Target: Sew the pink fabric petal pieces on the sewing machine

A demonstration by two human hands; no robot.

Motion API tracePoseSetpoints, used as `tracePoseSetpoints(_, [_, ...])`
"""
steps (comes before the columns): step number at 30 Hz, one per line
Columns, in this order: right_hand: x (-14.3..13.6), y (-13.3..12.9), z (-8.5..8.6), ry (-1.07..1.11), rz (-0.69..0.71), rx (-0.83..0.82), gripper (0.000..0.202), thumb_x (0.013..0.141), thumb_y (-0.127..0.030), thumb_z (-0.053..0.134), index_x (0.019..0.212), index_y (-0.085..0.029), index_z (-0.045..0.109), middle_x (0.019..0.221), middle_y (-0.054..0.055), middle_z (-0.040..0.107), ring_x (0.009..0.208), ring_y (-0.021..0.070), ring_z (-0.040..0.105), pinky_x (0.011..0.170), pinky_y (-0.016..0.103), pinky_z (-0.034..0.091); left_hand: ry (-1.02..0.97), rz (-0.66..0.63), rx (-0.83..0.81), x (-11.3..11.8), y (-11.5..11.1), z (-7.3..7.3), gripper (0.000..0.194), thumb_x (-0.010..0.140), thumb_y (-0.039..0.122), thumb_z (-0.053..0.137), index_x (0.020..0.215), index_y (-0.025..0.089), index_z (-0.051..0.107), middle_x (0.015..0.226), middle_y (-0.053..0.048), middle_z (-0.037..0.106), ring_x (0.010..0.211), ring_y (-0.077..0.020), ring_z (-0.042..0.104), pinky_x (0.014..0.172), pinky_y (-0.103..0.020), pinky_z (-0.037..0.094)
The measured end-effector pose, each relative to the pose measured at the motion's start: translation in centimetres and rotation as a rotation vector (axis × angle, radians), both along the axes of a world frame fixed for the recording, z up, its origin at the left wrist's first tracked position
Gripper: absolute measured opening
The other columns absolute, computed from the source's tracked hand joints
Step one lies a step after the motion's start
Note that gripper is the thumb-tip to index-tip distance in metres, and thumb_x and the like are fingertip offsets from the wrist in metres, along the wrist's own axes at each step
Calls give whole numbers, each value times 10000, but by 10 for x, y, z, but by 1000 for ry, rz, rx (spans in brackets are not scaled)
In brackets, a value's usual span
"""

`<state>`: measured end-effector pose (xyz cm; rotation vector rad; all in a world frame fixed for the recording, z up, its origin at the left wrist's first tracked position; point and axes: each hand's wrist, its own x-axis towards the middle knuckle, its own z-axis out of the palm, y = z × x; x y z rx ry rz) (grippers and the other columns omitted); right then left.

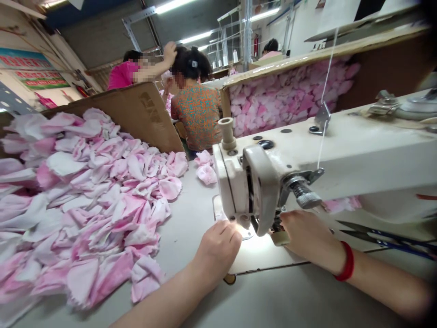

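L hand (pixel 218 246) curled by indust. sewing machine's (pixel 358 150) lit needle area; R hand (pixel 312 239) just R of it. Fingertips hidden, can't tell if either's pinching. Pink/wht fabric pcs (pixel 102 200) heaped on table (pixel 182 228), L side; scissors (pixel 378 236) nr R wrist.

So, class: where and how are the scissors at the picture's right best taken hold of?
Probably by the blue handles, coming from the right: the scissors' pointed, slightly parted blades face left, towards the right hand, while the handles run rightward to the picture's edge.
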<state>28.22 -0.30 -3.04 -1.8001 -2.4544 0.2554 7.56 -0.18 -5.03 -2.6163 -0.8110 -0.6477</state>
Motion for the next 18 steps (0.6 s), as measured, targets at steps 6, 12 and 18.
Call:
tracePoseSetpoints(6, [6,-4,-1,59,187,-3,185,820,-268,412,756,-186,565,690,66,641,659,220,602,525,289,287,-59,-79,-311,-15,11,10,196,775,66,424,839,184,567,821,-24,636,756,-154,557,676,-258,471])
tracePoseSetpoints(12, [-12,-15,-10,31,220,118,263,861,-260,375,751,-172,597,665,57,642,626,204,604,509,288,290,-119,-36,-438,-16,13,16,212,753,86,453,855,200,600,801,-9,644,759,-153,564,658,-256,464])
tracePoseSetpoints(18, [-18,-20,-9,-63,239,63,249,853,-273,406,744,-181,610,657,53,652,606,220,606,479,291,252,-2,19,-229,-3,-3,7,226,822,95,406,949,183,571,881,-35,644,806,-189,553,716,-360,442])
